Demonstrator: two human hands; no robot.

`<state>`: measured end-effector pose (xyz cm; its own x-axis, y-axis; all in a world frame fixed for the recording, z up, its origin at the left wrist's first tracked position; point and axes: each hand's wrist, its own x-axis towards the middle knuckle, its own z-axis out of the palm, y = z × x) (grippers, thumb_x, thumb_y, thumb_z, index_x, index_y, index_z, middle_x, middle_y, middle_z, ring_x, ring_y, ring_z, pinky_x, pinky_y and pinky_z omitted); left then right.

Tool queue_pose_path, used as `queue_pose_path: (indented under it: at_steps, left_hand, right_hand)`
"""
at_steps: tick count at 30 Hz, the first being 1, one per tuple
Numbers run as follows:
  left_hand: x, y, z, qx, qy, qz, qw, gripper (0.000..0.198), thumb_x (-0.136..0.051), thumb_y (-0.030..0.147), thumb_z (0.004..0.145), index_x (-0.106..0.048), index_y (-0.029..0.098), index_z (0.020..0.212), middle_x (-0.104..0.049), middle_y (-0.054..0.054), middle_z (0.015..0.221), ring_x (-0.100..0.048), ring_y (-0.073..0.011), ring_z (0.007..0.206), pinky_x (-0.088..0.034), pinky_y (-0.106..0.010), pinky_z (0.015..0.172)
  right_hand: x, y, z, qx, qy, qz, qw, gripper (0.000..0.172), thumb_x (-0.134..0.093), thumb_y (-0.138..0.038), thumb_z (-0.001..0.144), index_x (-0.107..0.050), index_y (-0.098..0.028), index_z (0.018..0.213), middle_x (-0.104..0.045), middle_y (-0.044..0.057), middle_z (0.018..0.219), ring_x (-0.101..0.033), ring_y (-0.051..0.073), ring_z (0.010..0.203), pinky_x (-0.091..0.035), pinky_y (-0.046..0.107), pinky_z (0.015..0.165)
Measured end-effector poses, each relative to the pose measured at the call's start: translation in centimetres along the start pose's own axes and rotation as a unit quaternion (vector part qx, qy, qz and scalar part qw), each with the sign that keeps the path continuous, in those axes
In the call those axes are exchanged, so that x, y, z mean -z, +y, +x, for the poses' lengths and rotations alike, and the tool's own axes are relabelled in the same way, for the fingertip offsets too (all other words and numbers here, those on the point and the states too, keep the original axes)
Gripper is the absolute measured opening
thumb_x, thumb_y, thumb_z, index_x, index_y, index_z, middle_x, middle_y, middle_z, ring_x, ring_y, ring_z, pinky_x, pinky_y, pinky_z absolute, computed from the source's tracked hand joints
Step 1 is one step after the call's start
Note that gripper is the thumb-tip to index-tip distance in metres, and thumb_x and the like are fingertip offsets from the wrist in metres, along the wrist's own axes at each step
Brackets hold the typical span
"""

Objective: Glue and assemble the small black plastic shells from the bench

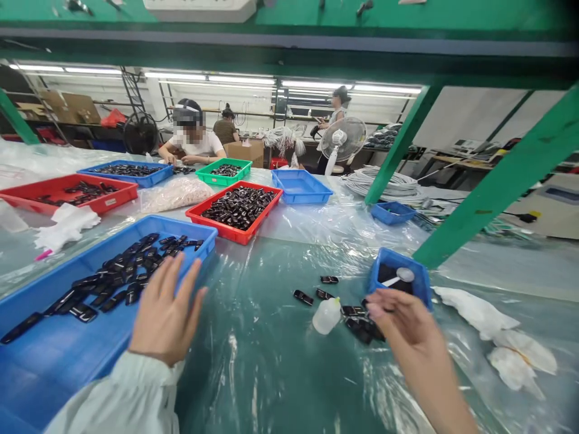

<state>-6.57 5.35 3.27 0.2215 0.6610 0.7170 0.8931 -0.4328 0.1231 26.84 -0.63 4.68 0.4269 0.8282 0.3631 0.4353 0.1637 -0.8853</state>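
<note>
My left hand (167, 307) is above the right edge of a large blue tray (49, 371), fingers stretched out and apart, holding nothing. Glossy black plastic pieces (122, 271) lie heaped in that tray. My right hand (414, 325) is closed in a pinch, its fingertips over a small cluster of black pieces (362, 328) on the table. Something small and dark shows at the fingertips, too little to make out. Left of the cluster is a squat translucent bottle (327, 316) with a yellowish tip. Just behind my right hand, a small blue bin (423, 280) contains dark material and a white scoop (398, 278).
Red trays (226, 232) (122, 199), a green tray (246, 170) and another blue tray (307, 196) stand farther back. Crumpled white cloths (474, 313) lie at right. A slanted green post (493, 181) rises beside the small bin. A co-worker (194, 135) sits across the table.
</note>
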Motion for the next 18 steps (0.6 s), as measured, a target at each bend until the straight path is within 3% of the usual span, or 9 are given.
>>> queue_pose_path:
  at_steps: [2, 4, 7, 12, 15, 18]
  left_hand:
    - [-2.0, 2.5, -0.6, -0.033, -0.084, -0.042, 0.995, 0.035, -0.039, 0.022, 0.091, -0.056, 0.007, 0.119, -0.056, -0.020, 0.122, -0.045, -0.0353, 0.120, -0.038, -0.053, 0.098]
    - [-4.1, 5.4, -0.6, -0.061, -0.158, -0.078, 0.982, 0.032, -0.042, 0.027, 0.091, -0.059, 0.011, 0.114, -0.064, -0.013, 0.107, -0.058, -0.0268, 0.101, -0.049, -0.041, 0.087]
    - [-7.1, 8.8, 0.8, -0.050, -0.234, -0.104, 0.965, 0.028, -0.048, 0.032, 0.090, -0.061, 0.013, 0.107, -0.065, -0.009, 0.095, -0.060, -0.0235, 0.090, -0.050, -0.038, 0.080]
    - [-10.9, 11.7, 3.8, 0.044, -0.277, -0.152, 0.948, 0.022, -0.061, 0.032, 0.085, -0.061, 0.012, 0.092, -0.061, -0.007, 0.099, -0.057, -0.0228, 0.097, -0.045, -0.044, 0.085]
    - [-11.6, 12.5, 4.1, 0.087, -0.291, -0.239, 0.922, 0.015, -0.063, 0.026, 0.084, -0.060, 0.012, 0.082, -0.062, -0.004, 0.088, -0.059, -0.0201, 0.090, -0.046, -0.040, 0.082]
    - [-11.2, 12.9, 3.7, 0.138, -0.300, -0.358, 0.873, 0.012, -0.063, 0.023, 0.083, -0.059, 0.012, 0.081, -0.061, 0.000, 0.078, -0.061, -0.0167, 0.078, -0.049, -0.035, 0.075]
  right_hand:
    - [-1.1, 1.7, -0.1, -0.011, -0.069, -0.005, 0.998, 0.043, -0.065, -0.046, 0.072, -0.052, -0.023, 0.106, -0.066, 0.009, 0.102, -0.064, 0.024, 0.091, -0.054, 0.036, 0.072]
    - [-2.3, 2.8, -0.7, -0.018, -0.131, -0.014, 0.991, 0.053, -0.067, -0.043, 0.072, -0.047, -0.024, 0.117, -0.062, 0.010, 0.117, -0.060, 0.026, 0.104, -0.052, 0.039, 0.081]
    - [-3.5, 3.6, -1.7, -0.026, -0.186, -0.028, 0.982, 0.045, -0.063, -0.039, 0.077, -0.047, -0.026, 0.117, -0.062, 0.009, 0.119, -0.058, 0.026, 0.107, -0.049, 0.041, 0.086]
    - [-3.5, 4.3, -1.9, -0.007, -0.193, -0.041, 0.980, 0.029, -0.056, -0.035, 0.080, -0.049, -0.023, 0.106, -0.067, 0.008, 0.102, -0.062, 0.025, 0.096, -0.048, 0.040, 0.082]
    - [-3.4, 4.6, -1.8, 0.012, -0.194, -0.045, 0.980, 0.028, -0.056, -0.031, 0.080, -0.050, -0.022, 0.106, -0.067, 0.008, 0.101, -0.064, 0.024, 0.092, -0.049, 0.037, 0.080]
    - [-3.5, 4.9, -1.8, 0.021, -0.194, -0.049, 0.980, 0.028, -0.056, -0.028, 0.080, -0.052, -0.022, 0.107, -0.067, 0.006, 0.100, -0.064, 0.023, 0.091, -0.049, 0.033, 0.078]
